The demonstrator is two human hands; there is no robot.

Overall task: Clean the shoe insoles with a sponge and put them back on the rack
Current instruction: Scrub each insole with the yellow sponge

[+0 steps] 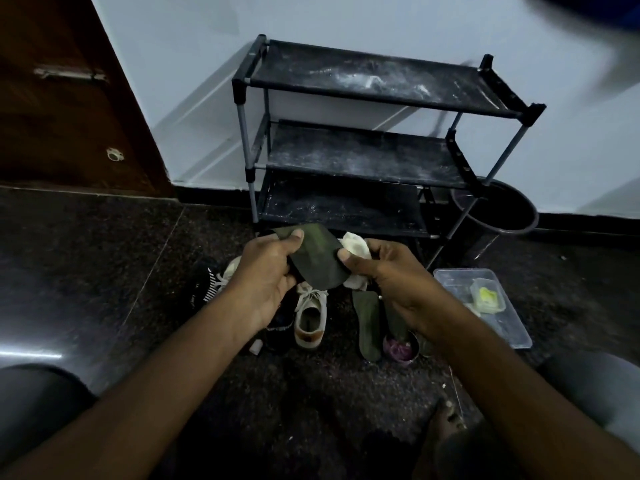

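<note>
My left hand (266, 271) grips a dark green insole (317, 259) in front of the black three-shelf shoe rack (363, 147), thumb over its upper edge. My right hand (388, 271) holds a whitish sponge or cloth (356, 247) against the insole's right edge, thumb pressed on the insole. Another green insole (367, 323) lies on the floor below, and a third is partly hidden under my right wrist. A beige sneaker (311, 317) sits on the floor beneath my hands.
A clear plastic tray (512, 327) with a small yellow-green item stands on the floor at right. A dark bucket (502, 216) stands beside the rack. A dark striped shoe (204, 289) lies left of the sneaker. A small bowl (398, 351) sits near the insoles. A wooden door (69, 98) stands at left.
</note>
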